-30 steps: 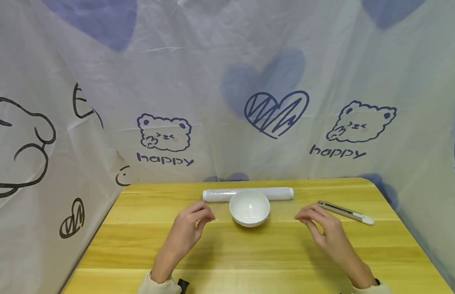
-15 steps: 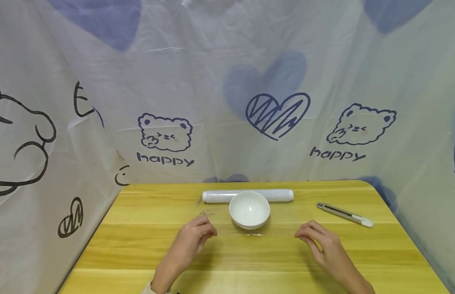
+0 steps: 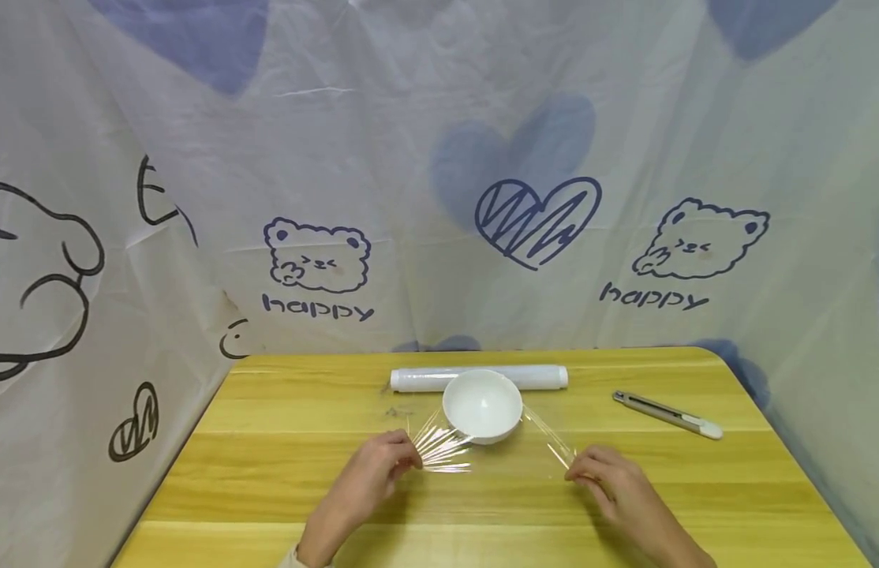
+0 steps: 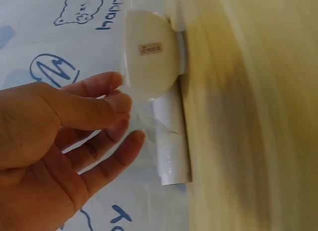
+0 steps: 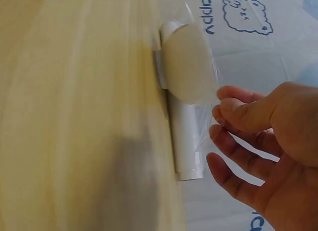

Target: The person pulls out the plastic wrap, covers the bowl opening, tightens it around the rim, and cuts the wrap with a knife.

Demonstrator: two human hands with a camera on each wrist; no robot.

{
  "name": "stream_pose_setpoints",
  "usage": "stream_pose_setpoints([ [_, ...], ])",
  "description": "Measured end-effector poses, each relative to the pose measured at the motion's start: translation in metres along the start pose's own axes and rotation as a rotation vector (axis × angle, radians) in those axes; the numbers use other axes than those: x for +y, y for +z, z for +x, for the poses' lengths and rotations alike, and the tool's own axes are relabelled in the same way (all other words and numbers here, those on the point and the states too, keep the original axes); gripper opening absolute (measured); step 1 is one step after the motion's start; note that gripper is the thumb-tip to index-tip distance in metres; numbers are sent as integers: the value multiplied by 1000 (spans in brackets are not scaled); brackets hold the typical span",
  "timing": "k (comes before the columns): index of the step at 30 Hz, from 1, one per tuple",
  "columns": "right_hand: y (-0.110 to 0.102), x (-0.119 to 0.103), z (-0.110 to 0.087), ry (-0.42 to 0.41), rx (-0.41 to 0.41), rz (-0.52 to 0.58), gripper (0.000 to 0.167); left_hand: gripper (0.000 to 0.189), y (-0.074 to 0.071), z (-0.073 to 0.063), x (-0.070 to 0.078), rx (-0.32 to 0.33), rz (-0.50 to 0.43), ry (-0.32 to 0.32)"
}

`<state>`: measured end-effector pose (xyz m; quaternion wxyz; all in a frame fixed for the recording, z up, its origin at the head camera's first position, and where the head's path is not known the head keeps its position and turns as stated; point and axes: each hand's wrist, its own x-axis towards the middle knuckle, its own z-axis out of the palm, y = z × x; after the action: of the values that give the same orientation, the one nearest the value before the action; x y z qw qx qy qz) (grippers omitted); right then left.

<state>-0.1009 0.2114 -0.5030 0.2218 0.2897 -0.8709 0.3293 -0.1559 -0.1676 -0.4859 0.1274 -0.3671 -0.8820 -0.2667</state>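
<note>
The left hand (image 3: 374,471), at 8 o'clock of the white bowl (image 3: 482,404) on the counter (image 3: 496,532), and the right hand (image 3: 619,483), at 4 o'clock, each pinch the clear film (image 3: 443,454). Apply even tension; creases fanning from 8 o'clock suggest easing that edge outward before pressing.

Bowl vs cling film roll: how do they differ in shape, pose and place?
Shape: the bowl is round and open-topped; the cling film roll is a long, slim cylinder.
Pose: the bowl stands upright on its foot; the cling film roll lies on its side.
Place: the bowl is in front, partly hiding the cling film roll in the head view.
Shared: both look white and rest on the table.
</note>
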Motion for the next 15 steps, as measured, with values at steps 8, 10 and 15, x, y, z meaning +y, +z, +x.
stream_pose_setpoints([
  [8, 9, 8, -2, 113, -135, -39, 29, 24, 14, -4, -7, -38, 9, -29],
  [10, 10, 10, -2, 131, -155, -48, 28, 26, 17, -3, -10, -37, 4, -31],
  [15, 13, 15, 1, 199, -213, -51, 26, 26, 24, 0, -17, -46, -3, -56],
])
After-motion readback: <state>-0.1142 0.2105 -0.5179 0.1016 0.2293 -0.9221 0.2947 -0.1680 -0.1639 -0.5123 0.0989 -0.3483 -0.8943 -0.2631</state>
